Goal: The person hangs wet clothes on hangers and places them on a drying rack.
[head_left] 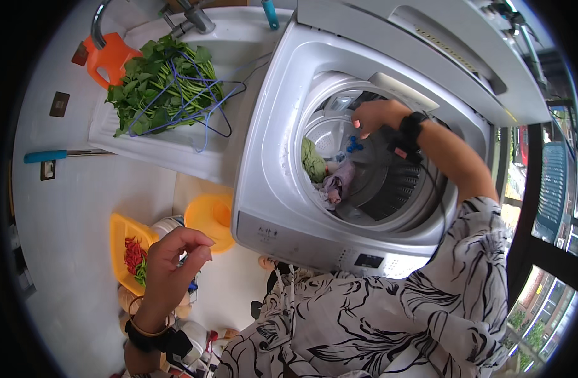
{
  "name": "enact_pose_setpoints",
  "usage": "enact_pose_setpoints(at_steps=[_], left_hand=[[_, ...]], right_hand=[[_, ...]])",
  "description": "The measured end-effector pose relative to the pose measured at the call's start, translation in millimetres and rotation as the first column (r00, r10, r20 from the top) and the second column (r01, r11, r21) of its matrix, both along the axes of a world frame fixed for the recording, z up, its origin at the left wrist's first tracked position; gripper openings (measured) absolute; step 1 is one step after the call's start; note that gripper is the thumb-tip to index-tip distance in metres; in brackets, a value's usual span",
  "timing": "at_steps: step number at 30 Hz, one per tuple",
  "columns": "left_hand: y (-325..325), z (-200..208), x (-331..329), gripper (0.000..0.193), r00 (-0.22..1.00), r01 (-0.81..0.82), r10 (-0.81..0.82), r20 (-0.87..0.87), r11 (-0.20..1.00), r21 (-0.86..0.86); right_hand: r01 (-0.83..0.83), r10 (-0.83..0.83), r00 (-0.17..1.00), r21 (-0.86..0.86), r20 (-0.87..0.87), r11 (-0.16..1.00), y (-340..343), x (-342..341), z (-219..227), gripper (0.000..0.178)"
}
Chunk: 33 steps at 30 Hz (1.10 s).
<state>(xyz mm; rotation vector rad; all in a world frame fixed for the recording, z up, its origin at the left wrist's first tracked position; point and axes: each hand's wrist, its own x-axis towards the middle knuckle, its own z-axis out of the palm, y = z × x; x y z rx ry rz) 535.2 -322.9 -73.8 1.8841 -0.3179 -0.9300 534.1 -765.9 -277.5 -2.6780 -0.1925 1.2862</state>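
Note:
A top-loading washing machine (pixel 264 170) stands before me with its lid raised. My right hand (pixel 378 117) reaches into its opening, the fingers curled; whether they hold anything is hidden. Just below these fingertips a small blue piece (pixel 354 145) shows, and I cannot tell whether it touches them. Inside the metal drum (pixel 371 183) lie a green cloth (pixel 312 161) and a pale purple cloth (pixel 341 179), bunched on the left side. My left hand (pixel 179 259) hovers left of the machine, its fingers loosely bent, thumb and forefinger slightly apart, with nothing in it.
At the upper left, a white sink (pixel 238 148) holds leafy greens (pixel 156 94) under blue wire hangers (pixel 204 113). An orange jug (pixel 109 60) sits by the tap (pixel 197 17). Below are a yellow basin (pixel 210 220) and a yellow basket (pixel 120 246) with red and green peppers (pixel 135 257).

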Motion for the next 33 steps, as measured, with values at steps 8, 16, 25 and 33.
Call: enact_pose_setpoints(at_steps=[8, 16, 25, 33], left_hand=[[-62, -66, 4, 0.008, 0.944, -0.013, 0.045, -0.327, 0.995, 0.098], [-73, -76, 2, 0.008, 0.859, -0.16, 0.288, -0.423, 0.937, 0.312], [-77, -81, -4, 0.008, 0.898, -0.15, 0.262, -0.353, 0.938, 0.313], [-80, -89, -1, 0.007, 0.945, -0.1, 0.158, -0.286, 0.973, 0.209]], right_hand=[[0.444, -0.46, 0.878, 0.133, 0.134, 0.886, 20, -93, -261, 0.055], [0.561, -0.586, 0.788, 0.17, 0.19, 0.81, 130, -83, -290, 0.047], [0.722, -0.657, 0.633, 0.618, -0.41, 0.311, 168, -100, -358, 0.043], [0.893, -0.813, 0.285, 0.449, -0.508, 0.033, 134, -112, -309, 0.038]])
